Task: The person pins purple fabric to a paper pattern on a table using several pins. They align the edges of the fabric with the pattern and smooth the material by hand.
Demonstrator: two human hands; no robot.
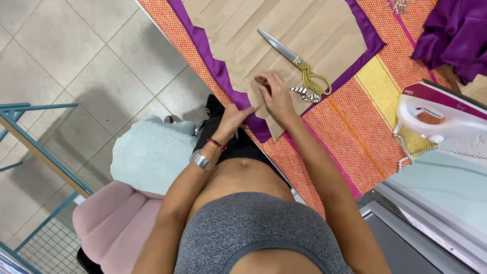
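Hands on pattern edge, purple fabric beneath.

Brown paper pattern (284, 30), creased, lies on purple fabric (218, 71) whose edge shows as a border, on an orange striped cloth (355, 127). Left hand (234, 117) pinches the fabric edge at the near corner; right hand (274, 91), fingers curled, presses the paper just beside it. Gold-handled scissors (299, 63) lie just right of the right hand. White-and-magenta iron (436, 109) stands well right; no label is legible.
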